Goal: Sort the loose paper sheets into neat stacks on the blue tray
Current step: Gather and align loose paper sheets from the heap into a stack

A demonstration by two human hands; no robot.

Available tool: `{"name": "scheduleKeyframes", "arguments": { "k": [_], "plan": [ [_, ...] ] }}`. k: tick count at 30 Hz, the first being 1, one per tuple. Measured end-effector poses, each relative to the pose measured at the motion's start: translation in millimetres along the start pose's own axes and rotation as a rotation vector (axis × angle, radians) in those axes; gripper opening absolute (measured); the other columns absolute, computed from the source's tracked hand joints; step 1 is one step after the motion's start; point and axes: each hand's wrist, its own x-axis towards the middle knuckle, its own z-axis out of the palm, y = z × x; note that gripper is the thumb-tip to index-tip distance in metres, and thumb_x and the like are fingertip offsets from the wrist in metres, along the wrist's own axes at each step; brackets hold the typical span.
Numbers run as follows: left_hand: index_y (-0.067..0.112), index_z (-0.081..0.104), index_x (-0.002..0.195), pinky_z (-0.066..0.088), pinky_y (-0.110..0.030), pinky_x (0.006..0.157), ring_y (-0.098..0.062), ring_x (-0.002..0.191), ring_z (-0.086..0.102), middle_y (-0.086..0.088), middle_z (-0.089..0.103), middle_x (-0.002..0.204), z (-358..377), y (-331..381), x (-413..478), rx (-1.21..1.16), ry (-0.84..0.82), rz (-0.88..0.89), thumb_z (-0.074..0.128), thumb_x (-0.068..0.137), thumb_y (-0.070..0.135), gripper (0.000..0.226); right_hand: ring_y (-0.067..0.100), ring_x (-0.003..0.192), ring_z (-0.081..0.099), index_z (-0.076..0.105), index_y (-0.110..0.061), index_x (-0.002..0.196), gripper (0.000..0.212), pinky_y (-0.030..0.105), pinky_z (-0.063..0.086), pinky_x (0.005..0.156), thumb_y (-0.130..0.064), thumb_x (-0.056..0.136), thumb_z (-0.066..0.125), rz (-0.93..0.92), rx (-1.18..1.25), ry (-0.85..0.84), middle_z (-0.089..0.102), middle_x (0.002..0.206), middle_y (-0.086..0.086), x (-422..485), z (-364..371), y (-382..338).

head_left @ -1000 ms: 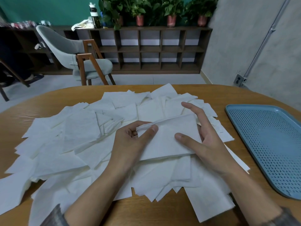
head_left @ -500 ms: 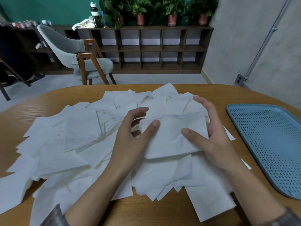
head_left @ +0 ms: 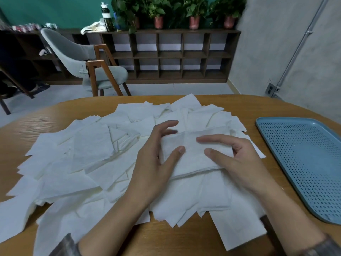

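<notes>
Pinching paper stack at both ends, left hand, right hand, fingers curled

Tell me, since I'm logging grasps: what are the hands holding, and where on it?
A thin stack of paper sheets: left hand pinches its left edge, thumb on top; right hand grips its right end.

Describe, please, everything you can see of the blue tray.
The blue tray looks like plastic, with rounded corners, a raised rim and a floor patterned with rows of small slots. It lies flat on the wooden table, right of the paper pile, its right side cut off by the picture's edge. No sheet shows on it; neither the left hand nor the right hand touches it.
</notes>
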Motion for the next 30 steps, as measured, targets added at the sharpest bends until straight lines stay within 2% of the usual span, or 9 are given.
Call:
{"name": "scheduleKeyframes", "arguments": {
  "k": [2, 5, 7, 9, 12, 17, 24, 27, 30],
  "plan": [
    [0.028, 0.063, 0.131, 0.044, -0.024, 0.107, -0.013, 0.135, 0.051, 0.007, 0.052, 0.138, 3, -1, -1, 0.153, 0.072, 0.173, 0.082, 0.091, 0.034, 0.045, 0.002, 0.118, 0.067, 0.081, -0.026, 0.110, 0.030, 0.022, 0.051, 0.100, -0.002, 0.096, 0.071, 0.002, -0.021, 0.065, 0.078, 0.115, -0.017, 1, 1, 3],
    [0.018, 0.072, 0.110, 0.051, -0.030, 0.090, -0.013, 0.110, 0.061, 0.004, 0.062, 0.113, 6, 1, -7, 0.166, -0.037, 0.379, 0.090, 0.082, 0.043, 0.042, 0.000, 0.116, 0.067, 0.080, -0.025, 0.111, 0.031, 0.014, 0.048, 0.096, -0.001, 0.096, 0.070, -0.032, -0.024, 0.120, 0.078, 0.113, -0.018, 1, 2, 5],
    [0.022, 0.072, 0.115, 0.053, -0.029, 0.083, -0.006, 0.102, 0.061, 0.012, 0.063, 0.110, 9, 3, -13, 0.183, -0.248, 0.389, 0.092, 0.075, 0.055, 0.055, -0.002, 0.119, 0.066, 0.079, -0.024, 0.113, 0.031, 0.009, 0.044, 0.097, 0.000, 0.097, 0.069, -0.052, -0.035, 0.130, 0.077, 0.114, -0.019, 2, 4, 5],
    [0.029, 0.066, 0.127, 0.055, -0.032, 0.083, -0.003, 0.107, 0.060, 0.016, 0.060, 0.118, 15, 2, -16, 0.274, -0.407, 0.382, 0.087, 0.075, 0.065, 0.067, -0.002, 0.122, 0.064, 0.079, -0.024, 0.114, 0.031, 0.008, 0.043, 0.099, 0.000, 0.097, 0.069, -0.068, -0.048, 0.137, 0.077, 0.117, -0.018, 2, 4, 7],
    [0.030, 0.062, 0.133, 0.054, -0.036, 0.083, -0.008, 0.106, 0.060, 0.015, 0.059, 0.120, 19, -2, -16, 0.361, -0.471, 0.431, 0.081, 0.083, 0.057, 0.059, -0.003, 0.122, 0.063, 0.078, -0.025, 0.116, 0.032, 0.005, 0.042, 0.097, 0.000, 0.098, 0.068, -0.077, -0.053, 0.148, 0.076, 0.119, -0.018, 3, 4, 7],
    [0.027, 0.068, 0.128, 0.052, -0.029, 0.085, 0.000, 0.096, 0.061, 0.019, 0.066, 0.110, 14, 1, -15, 0.282, -0.438, 0.383, 0.072, 0.095, 0.029, 0.034, -0.005, 0.122, 0.063, 0.077, -0.023, 0.117, 0.032, 0.003, 0.041, 0.096, 0.001, 0.098, 0.067, -0.085, -0.035, 0.157, 0.076, 0.120, -0.018, 3, 3, 5],
    [0.026, 0.075, 0.116, 0.042, -0.008, 0.079, -0.004, 0.090, 0.067, 0.018, 0.072, 0.100, 4, 4, -8, 0.116, -0.327, 0.268, 0.074, 0.087, 0.005, 0.035, -0.004, 0.125, 0.061, 0.077, -0.026, 0.118, 0.034, 0.006, 0.040, 0.100, 0.000, 0.099, 0.067, -0.092, -0.074, 0.186, 0.075, 0.121, -0.021, 3, 1, 4],
    [0.026, 0.077, 0.104, 0.042, -0.010, 0.079, -0.007, 0.088, 0.067, 0.019, 0.073, 0.098, -2, 6, -5, 0.025, -0.279, 0.205, 0.071, 0.083, 0.003, 0.031, -0.004, 0.125, 0.061, 0.077, -0.027, 0.118, 0.034, 0.006, 0.040, 0.100, 0.000, 0.099, 0.066, -0.087, -0.083, 0.196, 0.075, 0.122, -0.021, 3, -1, 5],
    [0.021, 0.076, 0.096, 0.046, -0.017, 0.078, -0.010, 0.083, 0.064, 0.013, 0.071, 0.092, -8, 8, -3, -0.154, -0.317, 0.076, 0.063, 0.080, -0.002, 0.031, -0.006, 0.125, 0.061, 0.077, -0.025, 0.118, 0.035, 0.005, 0.040, 0.100, 0.002, 0.099, 0.064, -0.080, -0.090, 0.198, 0.075, 0.121, -0.022, 4, -2, 7]
  ]
}}
